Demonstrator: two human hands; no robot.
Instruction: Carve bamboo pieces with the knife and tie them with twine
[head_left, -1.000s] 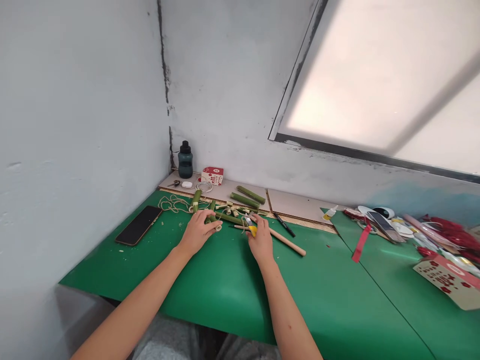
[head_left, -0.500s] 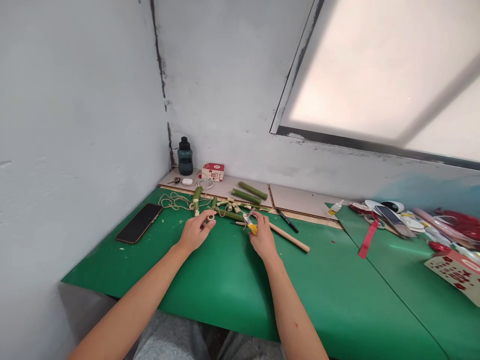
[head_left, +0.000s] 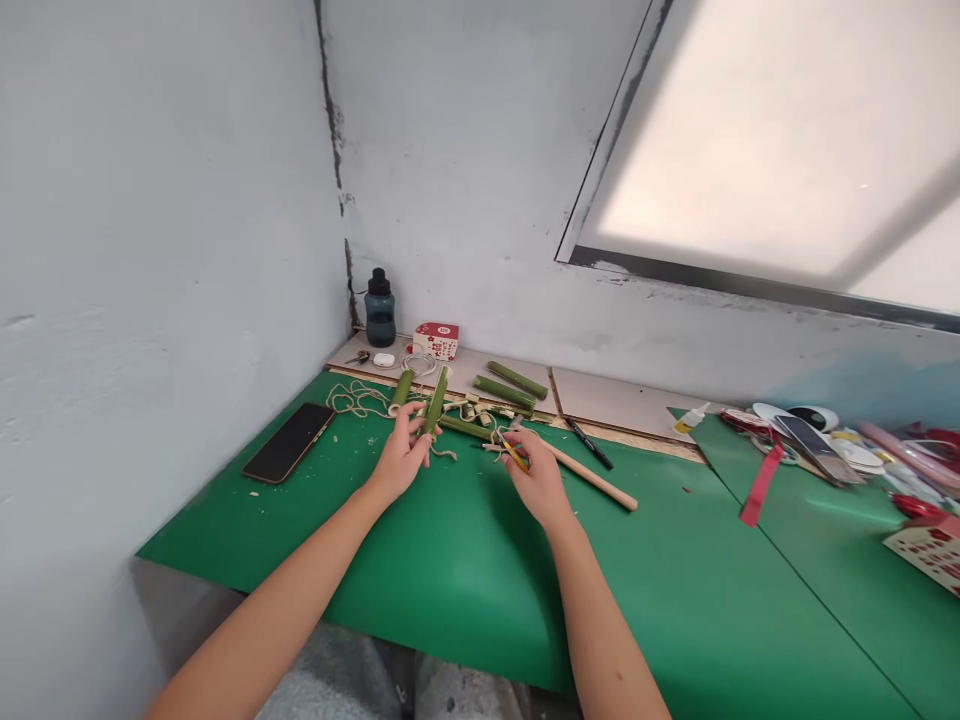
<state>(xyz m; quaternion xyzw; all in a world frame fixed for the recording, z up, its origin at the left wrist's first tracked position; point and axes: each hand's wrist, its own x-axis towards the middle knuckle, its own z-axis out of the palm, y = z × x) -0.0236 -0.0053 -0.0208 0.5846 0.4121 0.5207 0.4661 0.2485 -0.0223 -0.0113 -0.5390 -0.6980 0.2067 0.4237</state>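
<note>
My left hand (head_left: 400, 457) is closed around a short green bamboo piece (head_left: 435, 401), holding it tilted upward above the green mat (head_left: 465, 560); a bit of string hangs from it. My right hand (head_left: 536, 476) is closed on a small yellow-handled tool (head_left: 512, 450), its tip pointing toward the bamboo. Between and behind the hands lie more green bamboo pieces (head_left: 465, 426) and small cut rings. A loose cord (head_left: 352, 398) lies to the left of them.
A dark phone (head_left: 288, 443) lies on the mat at left. A wooden dowel (head_left: 596, 478) and a black pen (head_left: 589, 443) lie right of my right hand. A dark bottle (head_left: 380, 309) and red box (head_left: 436, 340) stand in the corner. Craft clutter (head_left: 825, 450) fills the right side.
My left hand has picked a green bamboo piece off the mat and raised it upright. My right hand has shifted slightly right with the yellow tool.
</note>
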